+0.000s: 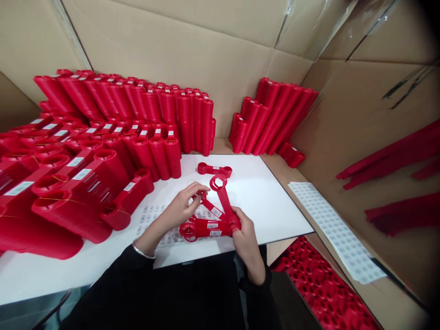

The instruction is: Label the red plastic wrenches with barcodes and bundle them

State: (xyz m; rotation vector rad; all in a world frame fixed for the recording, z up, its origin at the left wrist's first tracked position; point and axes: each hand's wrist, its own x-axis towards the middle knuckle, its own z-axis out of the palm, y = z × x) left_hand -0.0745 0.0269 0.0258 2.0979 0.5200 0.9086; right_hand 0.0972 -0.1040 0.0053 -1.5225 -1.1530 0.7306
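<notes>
Several flat red plastic pieces [202,228], each with a ring at the end, are fanned out above the white table [271,211]. My right hand [246,231] grips them where their ends overlap. White barcode labels [216,212] show on some of them. One piece [225,201] points away with its open ring up. My left hand [184,205] is bent over the ring end of the middle piece, fingers closed at it; the exact fingertip contact is partly hidden. Just beyond the hands, a single labelled red piece [215,170] lies on the table.
Bundled stacks of red pieces [137,103] fill the left and back. More stacks [271,117] lean at the back right against cardboard walls [192,41]. A barcode label sheet [337,233] lies at right; another [147,217] is under my left arm. Loose red pieces [316,279] fill a space at lower right.
</notes>
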